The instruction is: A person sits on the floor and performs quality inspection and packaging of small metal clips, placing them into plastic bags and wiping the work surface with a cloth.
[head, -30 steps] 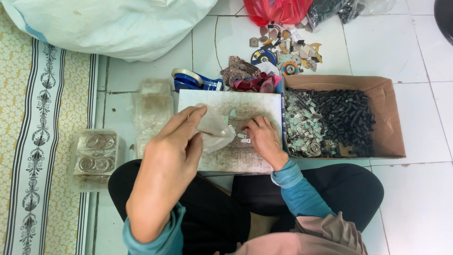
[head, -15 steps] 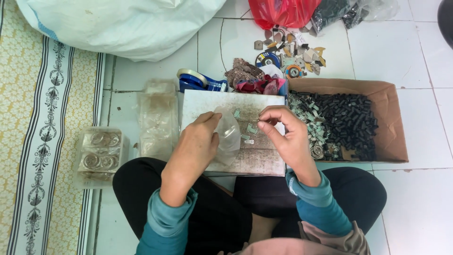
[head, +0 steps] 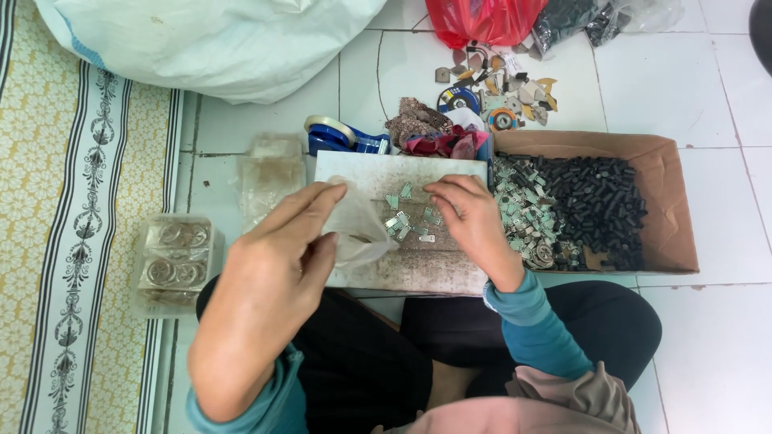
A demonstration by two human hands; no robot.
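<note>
Clips [head: 406, 217] lie loose on the board [head: 450, 173], just right of the small bag [head: 358, 233] pinched open by the left hand [head: 277, 265]. Right hand [head: 470, 221] fingers curl together over them. A careless sweep could scatter clips past the bag's mouth.

White tiled floor [head: 708, 88] with dark grout lines, lightly soiled. A patterned yellow mat [head: 72, 161] with a striped floral border covers the left side. A large white sack [head: 217, 40] lies at the top, partly over the mat. Lighting is even and bright.
</note>
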